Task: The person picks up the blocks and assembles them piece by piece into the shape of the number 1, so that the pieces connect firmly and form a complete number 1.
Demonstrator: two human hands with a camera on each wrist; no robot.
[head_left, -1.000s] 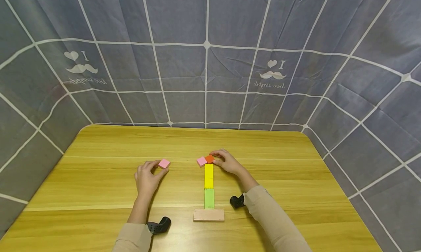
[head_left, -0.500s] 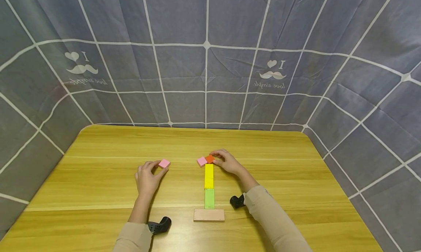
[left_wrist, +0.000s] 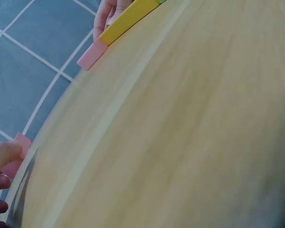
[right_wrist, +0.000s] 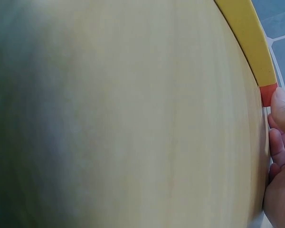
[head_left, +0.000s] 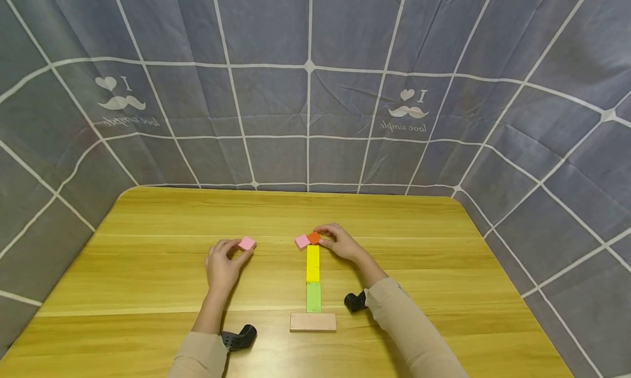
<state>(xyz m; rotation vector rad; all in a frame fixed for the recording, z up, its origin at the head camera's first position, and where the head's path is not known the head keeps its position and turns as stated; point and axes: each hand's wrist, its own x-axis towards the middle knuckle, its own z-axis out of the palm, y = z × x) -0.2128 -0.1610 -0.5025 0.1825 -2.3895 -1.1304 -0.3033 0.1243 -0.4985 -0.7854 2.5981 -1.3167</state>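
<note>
On the left of the head view, my left hand (head_left: pixel 223 264) pinches a square pink block (head_left: pixel 247 244) between thumb and fingers. That pink block (left_wrist: pixel 23 145) shows at the left edge of the left wrist view, partly covered by the thumb. My right hand (head_left: pixel 341 243) holds an orange block (head_left: pixel 314 238) by its right side, thumb below and fingers above. A second pink block (head_left: pixel 302 242) lies against the orange one on its left. Both touch or nearly touch the far end of a yellow block (head_left: pixel 313 263). A green block (head_left: pixel 313 297) continues the line toward me.
A plain wooden block (head_left: pixel 313 322) lies crosswise at the near end of the line, on the wood-grain table (head_left: pixel 394 219). Black wrist devices (head_left: pixel 239 338) show at both sleeves. A grey curtain (head_left: pixel 276 104) with white lines hangs behind the table.
My left hand, with the pink block, has shifted very slightly to the right and away from me. The right hand and the row of blocks look the same.
</note>
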